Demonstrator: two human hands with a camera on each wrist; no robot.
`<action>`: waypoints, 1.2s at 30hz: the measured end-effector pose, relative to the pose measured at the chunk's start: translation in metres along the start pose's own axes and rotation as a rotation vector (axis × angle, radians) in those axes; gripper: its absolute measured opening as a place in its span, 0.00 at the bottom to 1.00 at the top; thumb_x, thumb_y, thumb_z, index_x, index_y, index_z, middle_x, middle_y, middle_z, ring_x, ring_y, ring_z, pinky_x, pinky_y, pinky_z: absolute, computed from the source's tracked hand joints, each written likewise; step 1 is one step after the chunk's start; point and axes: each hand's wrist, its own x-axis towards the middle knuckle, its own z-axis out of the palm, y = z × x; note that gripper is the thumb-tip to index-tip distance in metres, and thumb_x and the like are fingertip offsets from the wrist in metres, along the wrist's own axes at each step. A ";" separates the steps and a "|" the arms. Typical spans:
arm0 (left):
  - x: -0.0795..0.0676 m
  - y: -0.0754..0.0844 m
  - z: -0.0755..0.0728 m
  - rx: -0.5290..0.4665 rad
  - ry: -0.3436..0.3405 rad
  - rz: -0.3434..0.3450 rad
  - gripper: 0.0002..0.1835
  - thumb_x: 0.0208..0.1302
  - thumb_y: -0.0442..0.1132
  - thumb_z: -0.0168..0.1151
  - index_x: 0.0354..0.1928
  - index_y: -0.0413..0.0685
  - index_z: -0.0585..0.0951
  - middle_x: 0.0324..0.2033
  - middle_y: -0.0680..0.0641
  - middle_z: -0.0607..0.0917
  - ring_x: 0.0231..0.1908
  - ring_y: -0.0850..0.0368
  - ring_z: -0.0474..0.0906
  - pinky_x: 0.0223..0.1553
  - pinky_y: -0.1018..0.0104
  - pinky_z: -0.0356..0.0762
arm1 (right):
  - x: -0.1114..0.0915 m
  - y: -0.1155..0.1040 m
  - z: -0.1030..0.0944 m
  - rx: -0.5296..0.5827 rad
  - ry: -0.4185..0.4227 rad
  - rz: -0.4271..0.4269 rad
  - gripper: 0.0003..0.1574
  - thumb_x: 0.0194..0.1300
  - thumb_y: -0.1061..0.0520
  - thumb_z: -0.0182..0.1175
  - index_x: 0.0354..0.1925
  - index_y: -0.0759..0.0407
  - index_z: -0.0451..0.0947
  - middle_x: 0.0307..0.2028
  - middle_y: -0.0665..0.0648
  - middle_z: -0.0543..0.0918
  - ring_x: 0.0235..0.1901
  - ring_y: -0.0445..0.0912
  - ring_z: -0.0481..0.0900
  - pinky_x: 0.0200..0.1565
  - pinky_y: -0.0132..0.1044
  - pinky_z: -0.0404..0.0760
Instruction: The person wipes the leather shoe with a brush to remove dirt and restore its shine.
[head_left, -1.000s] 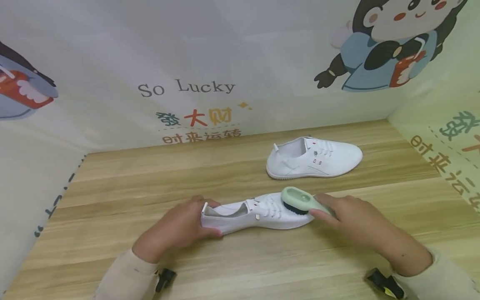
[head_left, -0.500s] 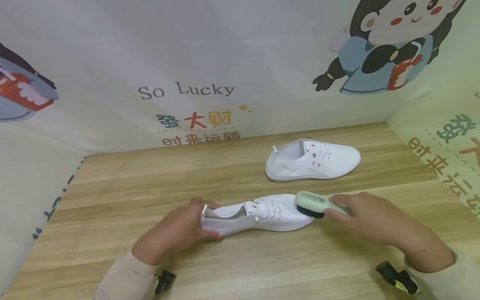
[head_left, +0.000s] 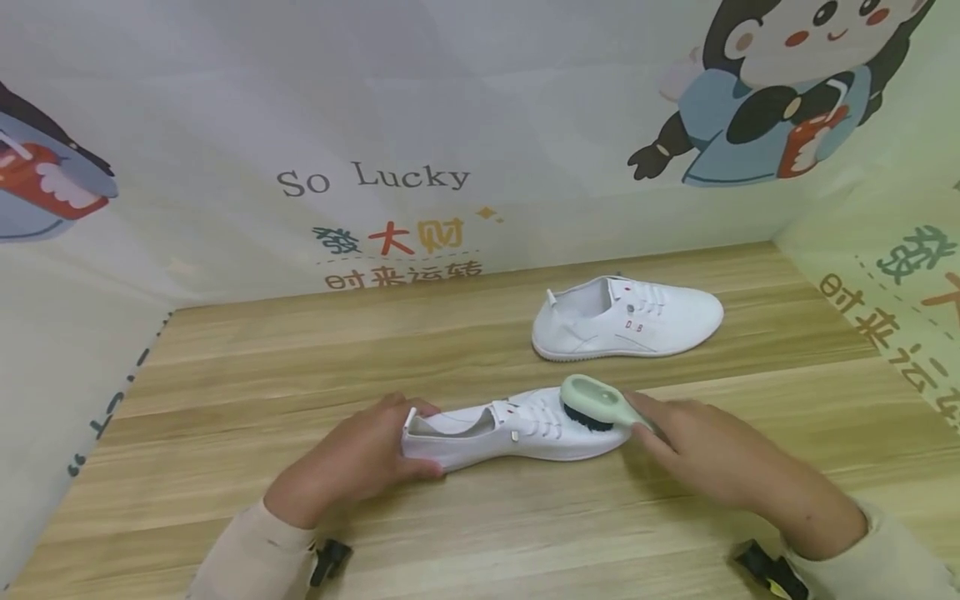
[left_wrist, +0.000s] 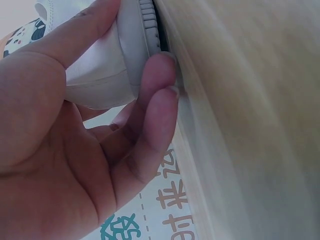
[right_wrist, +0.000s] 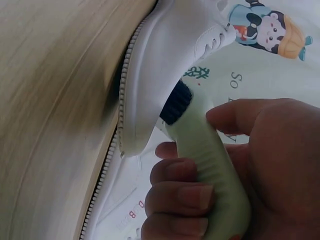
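Leftmost, the left hand (head_left: 363, 450) grips the heel of the near white shoe (head_left: 540, 435), mid-tabletop (head_left: 480, 533). The green brush (head_left: 600, 398) touches its toe; the far shoe (head_left: 630, 321) lies behind, toward the back wall (head_left: 540, 192). The right hand (head_left: 697, 446) grips the handle, curled fingers (right_wrist: 175, 197) shown only by its wrist view; wood continues to the right wall (head_left: 885, 242).

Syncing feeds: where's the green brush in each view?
Head: lower right of centre, the brush in the right hand, at the toe of the nearer shoe.
Left wrist: not in it.
Right wrist: centre down to bottom edge.
Shared landmark: that shoe, upper left in left wrist, top centre in right wrist.
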 end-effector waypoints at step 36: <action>0.000 0.001 -0.002 -0.005 -0.008 0.017 0.35 0.43 0.59 0.74 0.56 0.57 0.78 0.46 0.50 0.79 0.38 0.57 0.76 0.43 0.56 0.76 | -0.002 0.000 -0.001 -0.127 0.035 0.017 0.31 0.73 0.43 0.46 0.66 0.60 0.67 0.42 0.60 0.84 0.38 0.50 0.82 0.34 0.52 0.79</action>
